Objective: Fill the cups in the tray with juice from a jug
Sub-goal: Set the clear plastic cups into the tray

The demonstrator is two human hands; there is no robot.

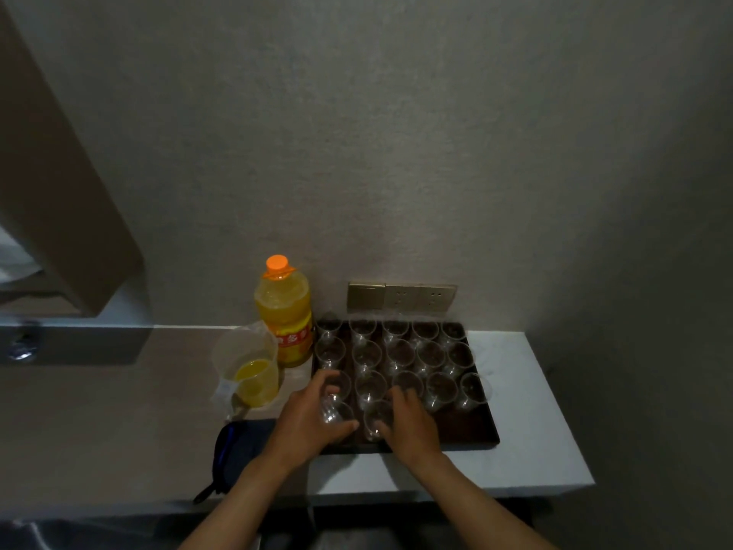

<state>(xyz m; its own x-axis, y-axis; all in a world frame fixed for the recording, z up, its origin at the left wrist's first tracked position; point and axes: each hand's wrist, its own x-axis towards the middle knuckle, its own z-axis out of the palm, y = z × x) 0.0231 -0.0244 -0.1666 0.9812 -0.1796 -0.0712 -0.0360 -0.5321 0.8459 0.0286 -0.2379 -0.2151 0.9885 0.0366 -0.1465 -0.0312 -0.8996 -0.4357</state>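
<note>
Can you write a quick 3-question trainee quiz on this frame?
1. True or false: the cups in the tray already hold juice.
2. Where is the jug? A) inside the tray B) left of the tray, in front of the juice bottle C) in the right hand
3. What does the left hand grip?

Key
1. False: the cups look clear and empty.
2. B
3. A clear cup at the tray's near left corner.
</note>
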